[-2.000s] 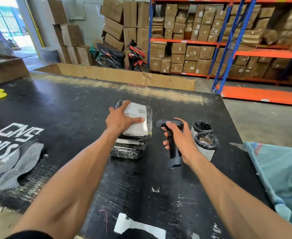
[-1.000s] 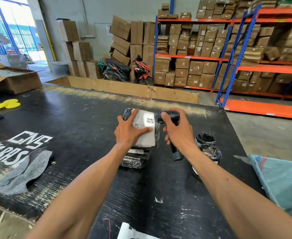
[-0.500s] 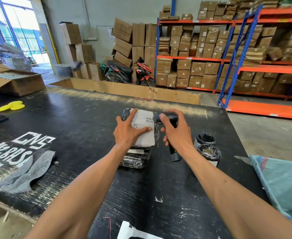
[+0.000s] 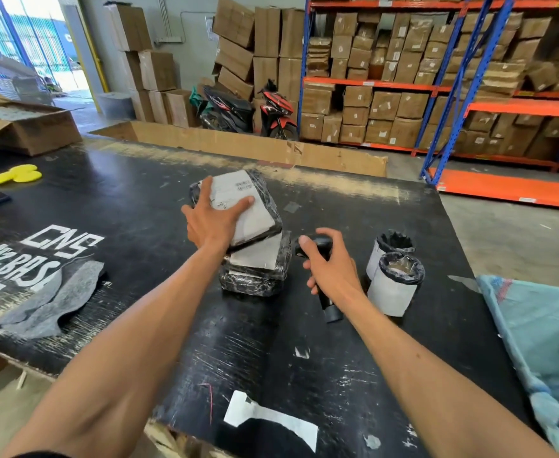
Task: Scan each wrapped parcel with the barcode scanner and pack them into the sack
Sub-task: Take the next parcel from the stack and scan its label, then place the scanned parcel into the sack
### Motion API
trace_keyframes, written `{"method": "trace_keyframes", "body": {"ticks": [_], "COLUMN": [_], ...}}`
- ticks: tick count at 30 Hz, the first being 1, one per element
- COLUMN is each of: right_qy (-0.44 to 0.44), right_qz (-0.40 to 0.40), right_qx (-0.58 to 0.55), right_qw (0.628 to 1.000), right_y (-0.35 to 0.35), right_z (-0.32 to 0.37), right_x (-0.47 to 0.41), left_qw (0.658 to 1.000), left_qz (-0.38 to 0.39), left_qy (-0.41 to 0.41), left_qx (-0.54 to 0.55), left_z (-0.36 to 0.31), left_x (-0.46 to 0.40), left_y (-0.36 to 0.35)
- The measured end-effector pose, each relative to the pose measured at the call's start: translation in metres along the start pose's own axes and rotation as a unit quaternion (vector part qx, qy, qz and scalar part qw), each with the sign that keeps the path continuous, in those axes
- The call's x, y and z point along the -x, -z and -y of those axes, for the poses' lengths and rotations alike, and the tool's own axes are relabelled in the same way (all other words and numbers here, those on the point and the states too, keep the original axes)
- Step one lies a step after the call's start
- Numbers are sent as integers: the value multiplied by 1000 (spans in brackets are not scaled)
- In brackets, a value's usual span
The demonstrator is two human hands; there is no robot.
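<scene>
A black-wrapped parcel with a white label (image 4: 255,206) is tilted up off the stack, and my left hand (image 4: 212,219) grips its near left side. Two more wrapped parcels (image 4: 255,269) lie stacked beneath it on the black table (image 4: 139,206). To their right my right hand (image 4: 329,266) holds the black barcode scanner (image 4: 327,305) by its handle, head pointing left toward the stack. Two cylindrical parcels in white wrap with black tops (image 4: 393,285) stand just right of the scanner. The teal sack (image 4: 542,342) hangs at the table's right edge.
A grey cloth (image 4: 53,299) lies at the left by white lettering. Yellow discs (image 4: 15,173) and an open cardboard box (image 4: 23,123) are at the far left. A long cardboard box (image 4: 255,148) borders the table's far edge. Racks of cartons (image 4: 436,77) and motorbikes (image 4: 248,110) stand behind.
My right hand with the scanner has dropped back from beside the parcel's label to lower right. My left hand has lifted and tilted the top parcel off the stack.
</scene>
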State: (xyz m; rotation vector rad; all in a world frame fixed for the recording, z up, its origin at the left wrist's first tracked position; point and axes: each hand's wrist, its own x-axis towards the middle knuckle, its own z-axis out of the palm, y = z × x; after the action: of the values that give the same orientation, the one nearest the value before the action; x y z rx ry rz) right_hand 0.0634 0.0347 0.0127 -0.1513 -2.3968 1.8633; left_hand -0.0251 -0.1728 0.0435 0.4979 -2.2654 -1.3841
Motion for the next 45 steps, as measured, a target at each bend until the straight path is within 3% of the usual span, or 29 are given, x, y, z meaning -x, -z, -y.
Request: {"method": "trace_keyframes", "body": {"ticks": [6,14,18,20,23,26,31,35,45], "right_qy": [-135,-160,-123,-86,-11,32,60,120,129], "right_qz": [-11,-3,24,-3,-46,-33,-16,-42,-157], "right_qx": [72,125,380,430,368,166,-46,-29,31], "right_qw": [988,979,916,899,929,985,997,991,979], "right_y": [-44,-54,-40,-25,3,27,74,115,257], "right_z": [-78,-93,-84,-72,-56,-37,-9,-19,-57], "right_x": [18,19,17,15,5,-10,-19,-12,6], "left_qw": [1000,999,998,997,993,984,954,931,874], "left_qz": [10,36,48,59,92,140,241,296,429], "left_qy": [9,-28,-42,-54,-74,-111,-155,-173,-188], "left_qx": [18,-11,-7,-5,6,14,83,121,128], "left_z": [23,36,29,23,13,-2,-34,-54,-126], "left_x": [12,25,28,29,33,42,74,103,192], "left_y": [6,4,-1,-5,-16,-32,-68,-107,-223]}}
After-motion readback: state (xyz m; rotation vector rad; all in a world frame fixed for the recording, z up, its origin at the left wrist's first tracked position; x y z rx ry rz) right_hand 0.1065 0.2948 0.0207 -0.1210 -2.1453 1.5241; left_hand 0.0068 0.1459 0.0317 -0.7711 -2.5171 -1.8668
